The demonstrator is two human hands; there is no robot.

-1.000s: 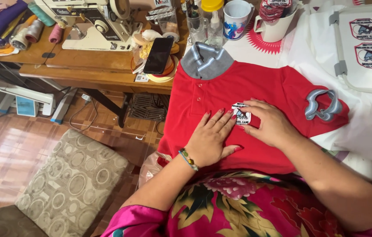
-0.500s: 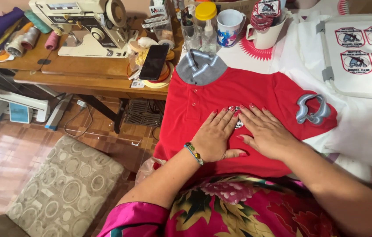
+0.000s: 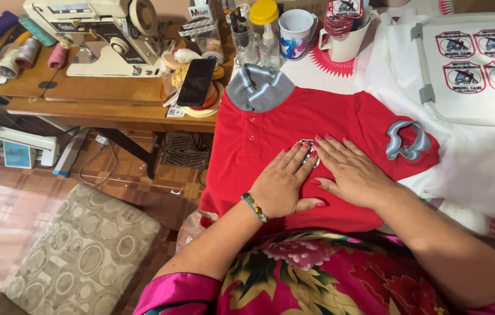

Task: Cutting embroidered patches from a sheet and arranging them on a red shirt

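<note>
Head view: red polo shirt (image 3: 294, 151) lies flat on the table. Left hand (image 3: 282, 184) and right hand (image 3: 349, 172) are both flat on its chest, fingers slightly spread, gripping nothing, covering most of a small embroidered patch (image 3: 307, 146).

Risk: uneven pressure could skew the patch or wrinkle the cloth beneath.

Above the shirt's collar: white mug (image 3: 296, 32), contents unseen; cup (image 3: 343, 29) stacked with patches.

free: red shirt (image 3: 270, 134) left of placket | blocked: grey clip (image 3: 406, 142) right, cups (image 3: 295, 32) behind collar
</note>
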